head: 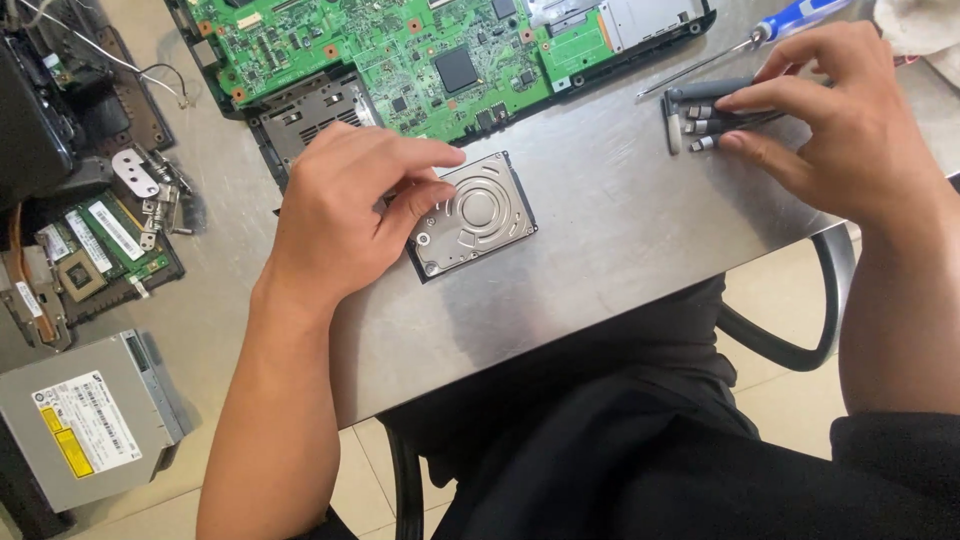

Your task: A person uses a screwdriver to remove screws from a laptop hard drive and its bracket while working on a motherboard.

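My left hand lies flat and open on the hard drive, fingers spread over its left half, not gripping. The drive sits on the steel table, just below the green motherboard. To the drive's right, well apart, my right hand pinches a set of grey driver bits, with a blue-handled screwdriver beside them. I judge the drive could slide on the smooth steel if my palm eases off, and the loose bits could roll away
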